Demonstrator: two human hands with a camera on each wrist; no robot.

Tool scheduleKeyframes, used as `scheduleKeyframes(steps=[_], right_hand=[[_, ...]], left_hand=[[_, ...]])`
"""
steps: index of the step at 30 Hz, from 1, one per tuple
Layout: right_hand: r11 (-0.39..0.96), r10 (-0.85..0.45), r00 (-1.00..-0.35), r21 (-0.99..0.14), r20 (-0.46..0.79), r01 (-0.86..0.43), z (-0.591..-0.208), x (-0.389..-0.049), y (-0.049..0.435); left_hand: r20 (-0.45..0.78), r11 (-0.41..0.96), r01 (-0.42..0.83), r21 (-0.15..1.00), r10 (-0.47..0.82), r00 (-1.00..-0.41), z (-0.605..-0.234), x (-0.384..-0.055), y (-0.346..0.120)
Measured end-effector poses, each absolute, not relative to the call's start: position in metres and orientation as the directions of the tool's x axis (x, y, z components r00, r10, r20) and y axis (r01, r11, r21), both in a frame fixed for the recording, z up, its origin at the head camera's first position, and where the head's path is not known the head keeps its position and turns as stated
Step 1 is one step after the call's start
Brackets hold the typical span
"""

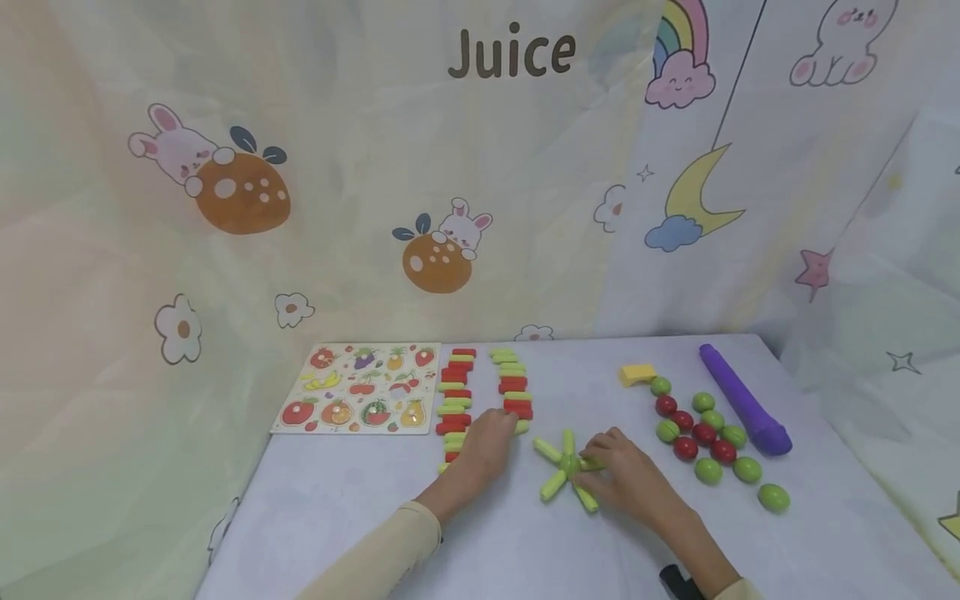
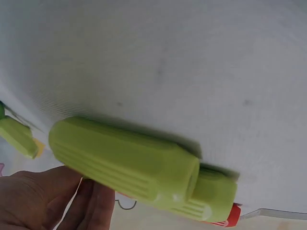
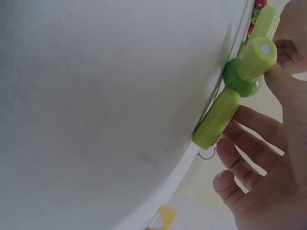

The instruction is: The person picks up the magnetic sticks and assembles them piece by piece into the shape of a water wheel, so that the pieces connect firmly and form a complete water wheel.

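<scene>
Left hand: I am pinching green rod, lower centre of head frame, at near end of rod column. Right hand: I am pinching one spoke of green star, lower centre-right. Advisable: keeping star flat, grip light, neighbouring rods undisturbed.
</scene>
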State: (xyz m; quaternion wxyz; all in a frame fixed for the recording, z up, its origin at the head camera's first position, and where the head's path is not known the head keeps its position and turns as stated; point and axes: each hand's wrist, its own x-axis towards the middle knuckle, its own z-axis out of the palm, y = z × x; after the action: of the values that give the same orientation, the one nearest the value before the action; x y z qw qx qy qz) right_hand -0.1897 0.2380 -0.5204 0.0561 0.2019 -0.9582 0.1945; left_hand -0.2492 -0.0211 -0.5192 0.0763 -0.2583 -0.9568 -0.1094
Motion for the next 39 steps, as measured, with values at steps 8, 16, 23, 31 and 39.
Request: scheduleKeyframes(steps=[8,16,23,31,39], right_hand=[[0.852,-0.41,-0.893,-0.272,0.186,-0.448,-0.519,-0.187,0.234],[0.841,-0.439,-0.875,-0.25,0.204,-0.48,-0.517,-0.187,0.235],[0.84,-0.444,-0.875,-0.249,0.194,-0.482,-0.515,-0.186,0.232],[0.844,-0.436,-0.881,-0.256,0.186,-0.472,-0.515,-0.185,0.232],[0.844,-0.419,-0.889,-0.281,0.187,-0.457,-0.518,-0.183,0.231]], left_hand=[[0.17,0.76,0.503,0.412,0.478,-0.862,-0.502,-0.222,-0.023],[0.16,0.684,0.522,0.509,0.521,-0.839,-0.507,-0.205,-0.013],[0.198,0.669,0.549,0.501,0.529,-0.826,-0.516,-0.202,-0.009],[0.208,0.663,0.556,0.501,0.532,-0.821,-0.522,-0.2,-0.007],[0.205,0.663,0.562,0.494,0.539,-0.817,-0.526,-0.201,-0.004]])
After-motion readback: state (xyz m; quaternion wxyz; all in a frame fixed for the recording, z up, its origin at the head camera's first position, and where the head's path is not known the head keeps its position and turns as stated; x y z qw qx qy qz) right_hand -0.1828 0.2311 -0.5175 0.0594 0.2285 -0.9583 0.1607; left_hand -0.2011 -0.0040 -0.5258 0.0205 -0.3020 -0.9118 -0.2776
